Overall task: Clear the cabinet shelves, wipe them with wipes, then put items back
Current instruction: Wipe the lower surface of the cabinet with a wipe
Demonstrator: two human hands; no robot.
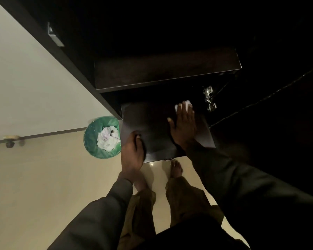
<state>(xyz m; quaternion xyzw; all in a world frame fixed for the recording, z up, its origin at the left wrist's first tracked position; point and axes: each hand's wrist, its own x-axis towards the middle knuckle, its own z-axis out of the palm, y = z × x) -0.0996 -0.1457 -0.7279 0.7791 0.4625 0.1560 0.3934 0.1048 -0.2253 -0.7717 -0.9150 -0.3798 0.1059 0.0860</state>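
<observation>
A dark pulled-out shelf (152,123) sticks out of the dark cabinet at waist height, with nothing standing on it. My right hand (183,125) lies flat on its right part, fingers straight, pressing a white wipe (185,104) against the surface near the far right corner. My left hand (133,150) grips the shelf's front left edge, thumb on top and fingers curled under. A higher fixed shelf (166,73) sits above, dark and bare as far as I can see.
A green bin (90,139) with crumpled white wipes stands on the floor left of the shelf. A metal hinge (209,98) shows on the cabinet's right side. The pale open cabinet door (25,78) is at the left. My bare feet stand below the shelf.
</observation>
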